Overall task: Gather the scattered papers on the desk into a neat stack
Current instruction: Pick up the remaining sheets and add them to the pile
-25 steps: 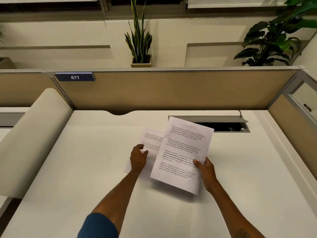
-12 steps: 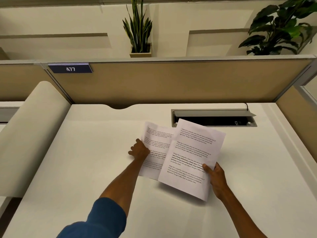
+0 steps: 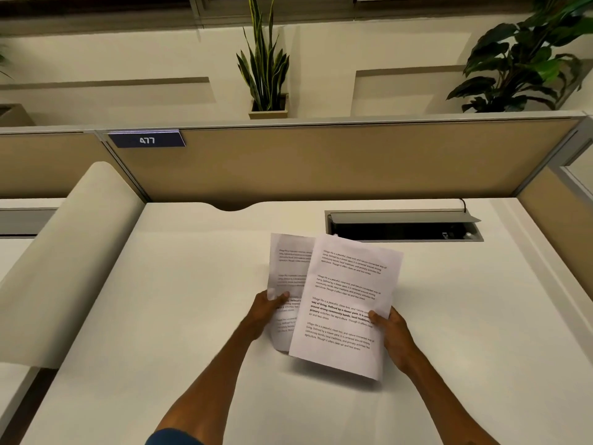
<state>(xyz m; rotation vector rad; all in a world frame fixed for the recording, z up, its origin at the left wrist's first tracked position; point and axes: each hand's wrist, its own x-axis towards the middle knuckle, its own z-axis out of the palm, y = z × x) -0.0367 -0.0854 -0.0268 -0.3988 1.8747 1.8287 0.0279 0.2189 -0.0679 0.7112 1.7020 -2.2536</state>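
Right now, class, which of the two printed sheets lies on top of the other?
The right sheet, held by the right hand, lies on top: its left edge covers part of the left sheet, which the left hand grips.

White papers (image 3: 348, 303) carry black printed text, on a cream desk (image 3: 160, 300) before a tan partition (image 3: 321, 162).

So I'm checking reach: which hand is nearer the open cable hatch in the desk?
Right. The right hand grips the front sheet below the cable hatch; the left hand sits further left, on the rear sheet.
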